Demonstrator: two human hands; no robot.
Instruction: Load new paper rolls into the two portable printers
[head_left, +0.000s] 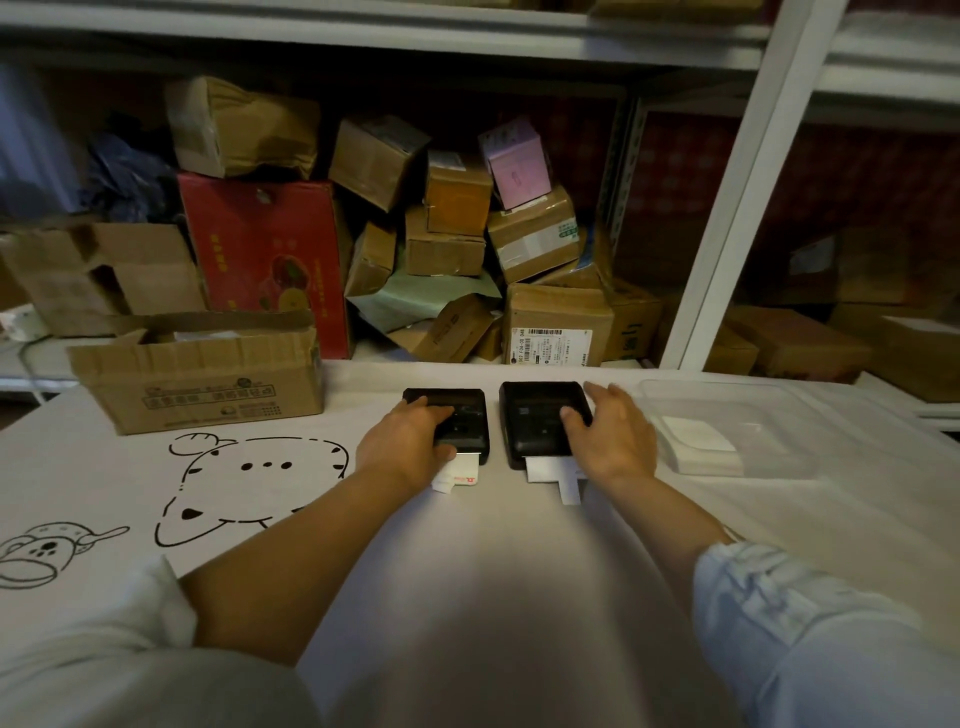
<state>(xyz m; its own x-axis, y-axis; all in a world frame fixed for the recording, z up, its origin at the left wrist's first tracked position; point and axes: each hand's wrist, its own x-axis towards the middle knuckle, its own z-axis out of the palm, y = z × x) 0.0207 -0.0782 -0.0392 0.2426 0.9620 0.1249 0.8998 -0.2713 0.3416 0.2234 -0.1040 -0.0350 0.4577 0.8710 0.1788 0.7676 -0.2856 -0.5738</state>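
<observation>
Black plastic casings mark the two portable printers, set side by side on the desk. The left printer is covered by the left hand, fingers laid flat on its lid; the right printer is touched by the right hand, fingers spread and relaxed. White paper is seen protruding from each printer's near edge. Right of the printers, a clear plastic tray holds a stack of white sheets. Left of them, an open cardboard box stands, contents indistinct.

dim room | shelves in shadow | soft focus | wide-angle bending at edges
</observation>
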